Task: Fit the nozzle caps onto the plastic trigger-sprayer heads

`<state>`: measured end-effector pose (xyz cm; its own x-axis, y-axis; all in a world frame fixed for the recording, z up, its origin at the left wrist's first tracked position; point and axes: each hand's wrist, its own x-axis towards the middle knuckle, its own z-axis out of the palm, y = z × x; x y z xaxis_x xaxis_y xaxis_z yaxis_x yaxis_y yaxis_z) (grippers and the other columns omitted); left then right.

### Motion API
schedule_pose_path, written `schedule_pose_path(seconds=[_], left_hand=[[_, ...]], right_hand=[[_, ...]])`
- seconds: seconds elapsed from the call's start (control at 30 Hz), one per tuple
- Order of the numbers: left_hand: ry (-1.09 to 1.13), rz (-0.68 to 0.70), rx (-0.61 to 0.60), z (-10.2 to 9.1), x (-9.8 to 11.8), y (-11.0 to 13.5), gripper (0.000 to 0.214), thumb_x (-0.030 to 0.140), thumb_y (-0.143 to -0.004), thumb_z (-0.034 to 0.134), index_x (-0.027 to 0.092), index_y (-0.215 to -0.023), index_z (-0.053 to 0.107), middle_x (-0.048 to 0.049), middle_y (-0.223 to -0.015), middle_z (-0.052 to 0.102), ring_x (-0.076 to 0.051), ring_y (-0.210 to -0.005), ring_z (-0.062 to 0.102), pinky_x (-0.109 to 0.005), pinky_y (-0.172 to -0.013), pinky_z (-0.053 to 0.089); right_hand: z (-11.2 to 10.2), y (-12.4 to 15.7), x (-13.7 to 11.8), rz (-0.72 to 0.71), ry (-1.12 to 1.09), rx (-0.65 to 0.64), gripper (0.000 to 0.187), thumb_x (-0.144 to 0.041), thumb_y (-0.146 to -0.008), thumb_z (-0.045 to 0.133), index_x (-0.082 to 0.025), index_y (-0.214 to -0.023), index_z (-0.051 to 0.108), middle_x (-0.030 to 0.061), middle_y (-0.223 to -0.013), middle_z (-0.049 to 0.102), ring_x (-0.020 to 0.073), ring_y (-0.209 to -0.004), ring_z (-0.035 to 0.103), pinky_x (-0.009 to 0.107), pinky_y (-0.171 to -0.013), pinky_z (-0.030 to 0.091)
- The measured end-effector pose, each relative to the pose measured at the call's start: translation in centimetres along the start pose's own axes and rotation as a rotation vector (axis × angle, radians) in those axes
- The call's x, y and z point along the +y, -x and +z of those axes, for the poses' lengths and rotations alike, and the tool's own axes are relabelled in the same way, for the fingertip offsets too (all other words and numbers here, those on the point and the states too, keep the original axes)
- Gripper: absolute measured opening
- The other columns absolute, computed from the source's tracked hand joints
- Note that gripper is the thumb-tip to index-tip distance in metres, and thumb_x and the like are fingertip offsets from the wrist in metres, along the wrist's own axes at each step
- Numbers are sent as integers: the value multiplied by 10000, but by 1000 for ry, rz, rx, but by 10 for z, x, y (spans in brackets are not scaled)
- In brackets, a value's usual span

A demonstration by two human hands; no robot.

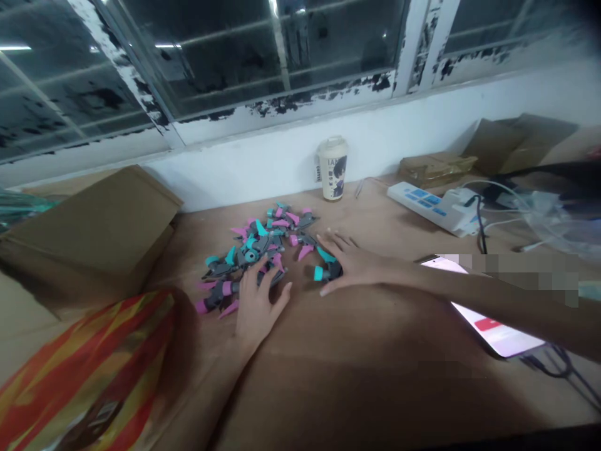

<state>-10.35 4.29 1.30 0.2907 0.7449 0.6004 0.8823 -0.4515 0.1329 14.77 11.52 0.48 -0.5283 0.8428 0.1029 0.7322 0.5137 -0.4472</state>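
A heap of small grey spray-trigger parts [256, 247] with teal and pink pieces lies on the brown table [357, 363] near the wall. My left hand [257, 299] rests at the heap's near edge, fingers spread over a grey and pink part. To the right of the heap lies my right hand [350, 262], flat with its fingers stretched out, and its palm touches a grey part with a teal cap [325, 272].
A paper cup [333, 168] stands by the wall behind the heap. A white power strip [434, 207] with cables and a lit phone [488, 316] lie at right. Cardboard boxes [89, 232] sit at left, more cardboard at back right. A red and yellow bag [84, 376] fills the near left.
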Motion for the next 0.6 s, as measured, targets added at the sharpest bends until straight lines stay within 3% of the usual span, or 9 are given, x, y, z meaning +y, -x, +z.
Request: schedule_pose_path(seconds=[0.1, 0.23, 0.33, 0.47, 0.6], left_hand=[[56, 31, -18, 1, 10, 3, 308, 298, -857, 547, 207, -1150, 524, -117, -1225, 491, -264, -1159, 469, -447, -993, 402], [144, 40, -10, 0, 16, 7, 236, 251, -878, 510, 226, -1111, 534, -86, -1103, 537, -229, -1065, 528, -409, -927, 458], [179, 33, 17, -2, 15, 8, 196, 220, -879, 504, 219, -1069, 550, -73, -1019, 563, -209, -991, 557, -373, -876, 482], [199, 12, 30, -2, 15, 10, 170, 214, -876, 503, 197, -1033, 566, -70, -974, 571, -186, -925, 581, -326, -823, 503], [128, 11, -216, 4, 25, 10, 262, 332, -873, 501, 207, -1088, 581, -60, -948, 592, -164, -757, 620, -271, -645, 533]], right_hand=[[21, 8, -11, 54, -8, 44, 1157, -842, -594, 451, -171, -1473, 110, 160, -1537, 46, 374, -1400, -12, 553, -1115, 78], [39, -25, -40, 54, -58, 71, 1057, -817, -673, 384, -169, -1470, 137, 172, -1535, 48, 370, -1400, 4, 532, -1110, 133], [35, -53, -53, 33, -88, 110, 994, -804, -711, 338, -186, -1467, 152, 153, -1541, 44, 341, -1406, -5, 481, -1116, 165], [20, -80, -38, 167, -109, 281, 915, -789, -757, 236, -206, -1459, 171, 124, -1541, 87, 296, -1417, 23, 463, -1129, 113], [18, -107, -6, 315, -110, 321, 943, -796, -748, 248, -136, -1422, 272, 182, -1501, 213, 363, -1392, 124, 530, -1096, 137]])
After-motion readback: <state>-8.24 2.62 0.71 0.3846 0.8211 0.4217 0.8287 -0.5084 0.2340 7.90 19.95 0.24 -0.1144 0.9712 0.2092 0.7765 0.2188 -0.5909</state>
